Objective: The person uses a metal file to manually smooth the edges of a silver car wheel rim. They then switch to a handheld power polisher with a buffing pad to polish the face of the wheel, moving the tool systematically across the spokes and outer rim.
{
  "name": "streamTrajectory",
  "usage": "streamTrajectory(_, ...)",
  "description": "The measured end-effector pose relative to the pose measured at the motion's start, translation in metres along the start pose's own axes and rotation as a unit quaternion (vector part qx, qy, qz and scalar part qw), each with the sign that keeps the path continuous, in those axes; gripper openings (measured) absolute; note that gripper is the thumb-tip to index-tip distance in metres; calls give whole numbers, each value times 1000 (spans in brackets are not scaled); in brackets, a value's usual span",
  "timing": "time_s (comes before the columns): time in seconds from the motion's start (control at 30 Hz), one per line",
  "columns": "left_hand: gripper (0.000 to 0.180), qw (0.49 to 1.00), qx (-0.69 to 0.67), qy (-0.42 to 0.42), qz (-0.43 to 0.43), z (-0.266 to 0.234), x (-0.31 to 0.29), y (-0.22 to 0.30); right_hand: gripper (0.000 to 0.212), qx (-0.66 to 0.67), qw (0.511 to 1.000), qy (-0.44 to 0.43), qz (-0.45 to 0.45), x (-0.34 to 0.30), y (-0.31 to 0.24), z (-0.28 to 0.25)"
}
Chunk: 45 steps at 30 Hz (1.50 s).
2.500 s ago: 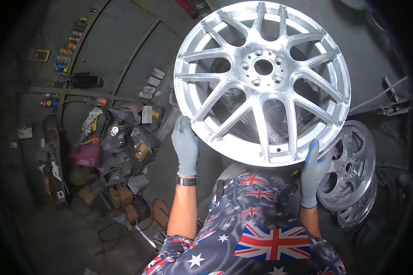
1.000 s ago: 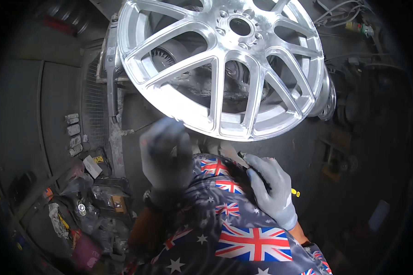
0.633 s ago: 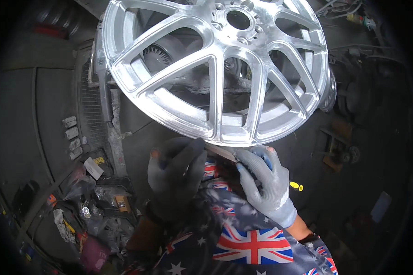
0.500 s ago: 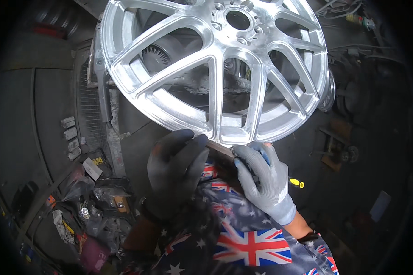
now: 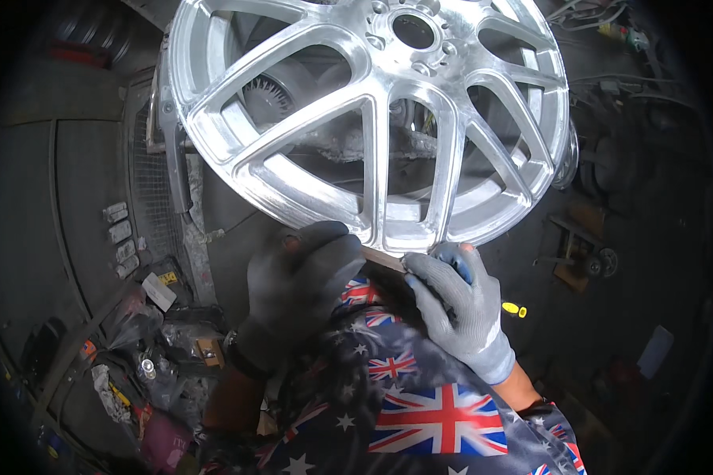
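Note:
A bare silver alloy wheel [image 5: 376,134] with split spokes fills the upper middle, its face toward me. At the lip nearest me, a flat brown-grey strip [image 5: 383,260] spans the gap between my hands; its exact kind is unclear. My left hand [image 5: 305,281], in a dark, dirty grey glove, has its fingers curled at the strip's left end, close against the rim. In a lighter grey glove with blue fingertips, my right hand [image 5: 461,305] pinches the right end at the lip. The parts of the strip under my fingers are hidden.
A metal frame [image 5: 174,150] with wire mesh stands left of the wheel. Tools, plastic bags and boxes clutter the lower left around a black case [image 5: 194,324]. A yellow-handled tool [image 5: 514,309] lies right of my right hand. Small castor wheels [image 5: 602,263] sit farther right.
My left hand has shifted slightly left, and its fingers have curled over more. My right hand stays at almost the same spot on the rim, and the strip still lies between them.

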<state>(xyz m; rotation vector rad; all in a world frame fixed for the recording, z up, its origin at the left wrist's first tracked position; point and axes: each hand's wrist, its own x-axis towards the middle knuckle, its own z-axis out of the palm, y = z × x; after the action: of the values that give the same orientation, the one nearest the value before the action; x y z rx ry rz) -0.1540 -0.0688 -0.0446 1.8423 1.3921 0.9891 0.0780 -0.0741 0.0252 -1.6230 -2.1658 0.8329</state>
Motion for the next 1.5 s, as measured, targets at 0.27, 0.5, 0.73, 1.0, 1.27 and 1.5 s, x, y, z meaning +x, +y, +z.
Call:
streamTrajectory(0.27,26,993,75,-29,85,-3,6,-3,27,9,1000,18,5,-5,2,5)
streamTrajectory(0.5,32,999,25,20,37,4,0,-3,20,25,1000,15,5,-3,-1,1)
streamTrajectory(0.73,32,999,21,5,41,2,3,-5,19,34,999,22,30,-5,-6,5)
streamTrajectory(1.0,44,994,56,96,12,11,-14,10,16,209,938,142,237,-28,-7,-21)
streamTrajectory(1.27,43,978,37,-130,160,19,-20,32,20,231,873,331,275,-49,16,-50)
streamTrajectory(1.5,17,989,9,-16,147,1,-21,23,22,240,850,399,247,-67,29,-56)
